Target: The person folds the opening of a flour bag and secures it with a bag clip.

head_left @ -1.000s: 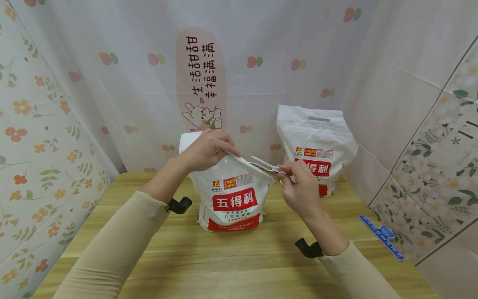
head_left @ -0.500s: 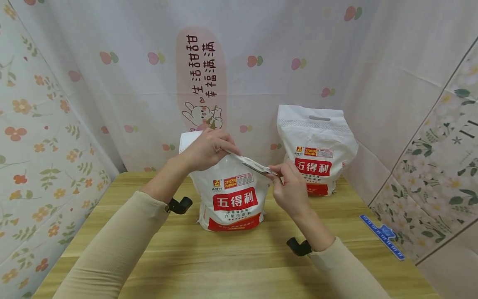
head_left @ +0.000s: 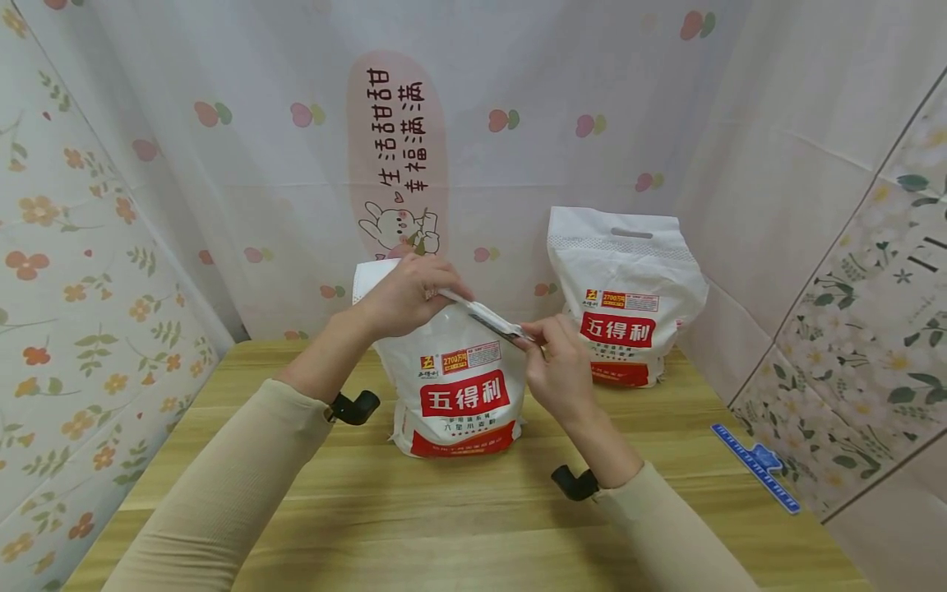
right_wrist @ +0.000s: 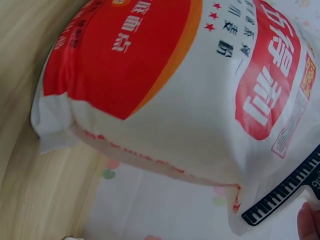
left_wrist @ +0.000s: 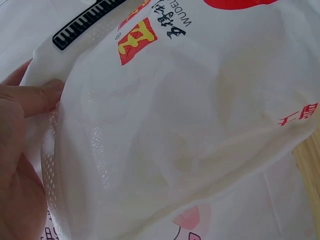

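A white flour bag (head_left: 466, 362) with red print stands upright on the wooden table. My left hand (head_left: 414, 294) pinches its folded top edge, with the thumb (left_wrist: 42, 97) pressed on the plastic in the left wrist view. Along the right part of that fold lies a long bag clip (head_left: 496, 322), dark with a white piano-key pattern (right_wrist: 280, 192) in the right wrist view. The clip's right end sits in the fingers of my right hand (head_left: 561, 366). Only a bit of a right fingertip shows in the right wrist view.
A second flour bag (head_left: 621, 304) with a handle slot stands behind on the right. A blue bag clip (head_left: 758, 469) lies by the table's right edge. Printed curtains (head_left: 296, 189) hang close behind and on both sides of the table (head_left: 444, 526).
The clip's two arms, spread apart a second ago, now lie together along the bag's fold. My right hand has moved left with the clip; the left hand stays put.
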A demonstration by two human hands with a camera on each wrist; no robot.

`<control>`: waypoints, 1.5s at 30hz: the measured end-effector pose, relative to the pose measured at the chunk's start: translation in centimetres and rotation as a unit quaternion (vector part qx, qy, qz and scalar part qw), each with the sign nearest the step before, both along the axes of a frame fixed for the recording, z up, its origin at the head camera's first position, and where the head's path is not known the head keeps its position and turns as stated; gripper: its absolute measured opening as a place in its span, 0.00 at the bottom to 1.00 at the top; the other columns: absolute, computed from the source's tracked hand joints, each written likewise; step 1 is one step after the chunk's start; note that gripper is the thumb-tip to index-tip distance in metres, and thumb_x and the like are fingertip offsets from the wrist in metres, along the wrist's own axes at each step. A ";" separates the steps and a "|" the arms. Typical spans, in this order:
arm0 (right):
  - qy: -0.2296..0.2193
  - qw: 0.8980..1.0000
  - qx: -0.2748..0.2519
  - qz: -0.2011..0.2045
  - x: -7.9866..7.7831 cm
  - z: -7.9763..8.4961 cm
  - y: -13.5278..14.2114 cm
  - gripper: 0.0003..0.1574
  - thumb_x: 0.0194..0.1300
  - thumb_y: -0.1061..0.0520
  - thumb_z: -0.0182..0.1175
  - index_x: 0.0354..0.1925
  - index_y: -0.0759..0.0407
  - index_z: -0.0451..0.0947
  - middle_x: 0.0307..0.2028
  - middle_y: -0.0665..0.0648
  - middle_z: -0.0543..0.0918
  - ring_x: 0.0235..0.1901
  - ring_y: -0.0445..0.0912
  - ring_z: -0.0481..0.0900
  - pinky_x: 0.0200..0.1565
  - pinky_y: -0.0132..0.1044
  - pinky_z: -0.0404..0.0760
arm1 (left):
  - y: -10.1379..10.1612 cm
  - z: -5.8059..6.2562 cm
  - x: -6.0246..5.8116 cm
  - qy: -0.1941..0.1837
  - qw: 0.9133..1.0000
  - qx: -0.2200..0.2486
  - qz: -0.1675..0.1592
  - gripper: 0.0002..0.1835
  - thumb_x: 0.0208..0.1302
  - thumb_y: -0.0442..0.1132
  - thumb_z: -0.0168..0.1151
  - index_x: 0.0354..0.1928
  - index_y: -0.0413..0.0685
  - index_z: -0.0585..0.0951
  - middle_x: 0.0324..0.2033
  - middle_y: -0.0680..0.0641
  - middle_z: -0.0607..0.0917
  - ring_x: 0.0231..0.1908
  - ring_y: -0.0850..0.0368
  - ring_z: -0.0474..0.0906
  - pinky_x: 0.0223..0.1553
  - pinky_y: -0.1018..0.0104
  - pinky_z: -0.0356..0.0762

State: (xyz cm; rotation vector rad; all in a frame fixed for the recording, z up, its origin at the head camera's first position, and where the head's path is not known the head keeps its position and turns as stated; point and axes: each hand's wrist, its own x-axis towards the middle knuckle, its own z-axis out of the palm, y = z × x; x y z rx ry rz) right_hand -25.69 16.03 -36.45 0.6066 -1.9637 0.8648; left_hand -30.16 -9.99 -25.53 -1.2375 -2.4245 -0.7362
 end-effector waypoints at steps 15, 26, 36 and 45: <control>-0.039 0.999 -0.006 0.021 -0.4 0.4 -1.0 0.11 0.66 0.71 0.74 0.45 0.67 0.83 0.40 0.63 0.85 0.38 0.55 0.85 0.38 0.43 0.85 | -0.1 0.3 0.0 -0.010 1.000 0.002 0.006 0.10 0.72 0.28 0.70 0.47 0.48 0.93 0.47 0.47 0.93 0.54 0.46 0.84 0.67 0.39 0.68; -0.097 0.995 -0.001 0.031 -0.2 0.7 -0.9 0.14 0.69 0.70 0.72 0.51 0.68 0.80 0.44 0.66 0.82 0.44 0.59 0.83 0.46 0.55 0.87 | 0.0 0.2 -0.1 -0.009 1.000 -0.002 0.009 0.10 0.72 0.28 0.70 0.48 0.48 0.93 0.46 0.47 0.93 0.54 0.46 0.84 0.70 0.38 0.67; -0.158 0.987 -0.002 0.044 0.0 0.8 0.1 0.19 0.74 0.65 0.71 0.59 0.65 0.80 0.52 0.64 0.83 0.53 0.57 0.82 0.58 0.57 0.86 | 0.2 0.1 0.2 0.011 1.000 -0.014 0.012 0.11 0.73 0.30 0.70 0.52 0.48 0.93 0.48 0.47 0.93 0.55 0.47 0.85 0.68 0.40 0.69; -0.188 0.978 -0.071 0.055 0.2 0.4 2.2 0.25 0.76 0.61 0.68 0.67 0.65 0.77 0.55 0.65 0.85 0.52 0.55 0.84 0.55 0.41 0.83 | 0.2 0.3 0.3 0.028 0.999 -0.025 0.014 0.11 0.74 0.31 0.71 0.53 0.49 0.92 0.50 0.48 0.94 0.57 0.48 0.86 0.69 0.40 0.69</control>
